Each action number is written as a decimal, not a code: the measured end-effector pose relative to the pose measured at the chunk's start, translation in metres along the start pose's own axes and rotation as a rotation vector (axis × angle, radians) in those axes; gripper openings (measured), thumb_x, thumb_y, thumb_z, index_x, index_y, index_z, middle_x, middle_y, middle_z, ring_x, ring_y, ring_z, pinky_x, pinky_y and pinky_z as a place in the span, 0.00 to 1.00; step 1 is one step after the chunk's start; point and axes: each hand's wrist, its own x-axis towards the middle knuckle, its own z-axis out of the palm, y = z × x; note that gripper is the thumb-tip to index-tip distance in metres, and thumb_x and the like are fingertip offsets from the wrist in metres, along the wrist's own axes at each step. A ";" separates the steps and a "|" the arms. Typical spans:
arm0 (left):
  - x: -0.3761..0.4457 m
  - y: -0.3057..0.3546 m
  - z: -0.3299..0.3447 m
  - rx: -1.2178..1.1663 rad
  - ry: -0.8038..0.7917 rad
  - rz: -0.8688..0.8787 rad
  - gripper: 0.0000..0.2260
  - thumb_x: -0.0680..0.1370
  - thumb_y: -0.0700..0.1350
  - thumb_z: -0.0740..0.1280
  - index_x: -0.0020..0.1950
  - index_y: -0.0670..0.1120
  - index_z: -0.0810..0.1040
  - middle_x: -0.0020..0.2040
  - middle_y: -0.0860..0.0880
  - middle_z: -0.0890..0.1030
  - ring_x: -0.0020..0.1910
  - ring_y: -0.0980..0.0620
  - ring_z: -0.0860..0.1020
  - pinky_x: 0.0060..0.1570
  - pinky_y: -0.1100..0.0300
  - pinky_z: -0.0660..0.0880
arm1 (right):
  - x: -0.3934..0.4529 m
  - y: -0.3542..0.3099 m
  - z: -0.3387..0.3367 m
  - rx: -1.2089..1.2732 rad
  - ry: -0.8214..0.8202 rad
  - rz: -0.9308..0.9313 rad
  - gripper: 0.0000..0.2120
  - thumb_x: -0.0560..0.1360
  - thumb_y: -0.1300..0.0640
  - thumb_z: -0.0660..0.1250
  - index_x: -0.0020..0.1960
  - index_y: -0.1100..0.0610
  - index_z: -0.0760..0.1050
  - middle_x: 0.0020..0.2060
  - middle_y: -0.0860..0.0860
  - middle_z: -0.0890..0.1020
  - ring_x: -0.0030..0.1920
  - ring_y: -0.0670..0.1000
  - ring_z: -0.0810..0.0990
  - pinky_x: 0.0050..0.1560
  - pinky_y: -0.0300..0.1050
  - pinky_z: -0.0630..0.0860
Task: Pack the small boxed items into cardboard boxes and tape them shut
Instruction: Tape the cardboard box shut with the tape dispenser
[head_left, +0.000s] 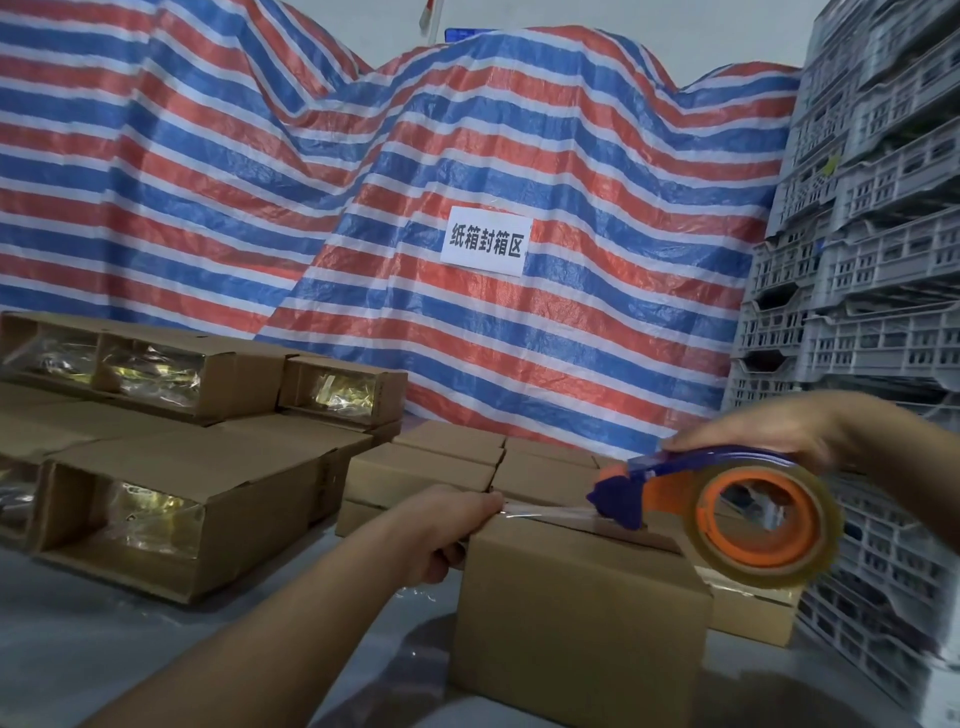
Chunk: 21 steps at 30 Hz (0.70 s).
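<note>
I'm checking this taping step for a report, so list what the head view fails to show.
- Contents of the cardboard box: hidden by its closed flaps.
- Right hand: its fingers are hidden behind the tape dispenser, which is blurred by motion.
- Left hand: its fingertips are hidden behind the box's far left edge, where it holds the tape end.
- Goods under the striped tarp: fully covered.
- Items in the windowed boxes: obscured by film glare.

White sign (487, 240) on striped tarp (260, 182) reads "纸箱封箱区".
</note>
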 end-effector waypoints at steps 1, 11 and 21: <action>0.000 0.000 0.000 0.009 0.007 0.004 0.12 0.80 0.55 0.64 0.43 0.48 0.75 0.31 0.50 0.70 0.25 0.55 0.64 0.25 0.67 0.57 | -0.001 0.012 -0.005 0.032 0.010 0.004 0.33 0.75 0.41 0.71 0.71 0.62 0.71 0.40 0.57 0.78 0.36 0.53 0.76 0.41 0.44 0.75; -0.006 0.017 0.000 0.477 0.175 0.122 0.15 0.80 0.59 0.61 0.52 0.48 0.77 0.45 0.48 0.80 0.41 0.52 0.77 0.40 0.60 0.75 | -0.012 0.019 0.007 -0.134 0.099 0.017 0.29 0.72 0.39 0.68 0.63 0.57 0.77 0.46 0.57 0.79 0.41 0.53 0.76 0.47 0.45 0.73; -0.038 0.034 0.054 1.207 -0.102 0.559 0.34 0.76 0.71 0.53 0.75 0.52 0.65 0.72 0.50 0.70 0.68 0.50 0.70 0.62 0.53 0.67 | -0.008 0.031 0.006 -0.055 0.068 0.001 0.33 0.72 0.41 0.70 0.67 0.65 0.73 0.39 0.53 0.79 0.34 0.49 0.76 0.37 0.39 0.74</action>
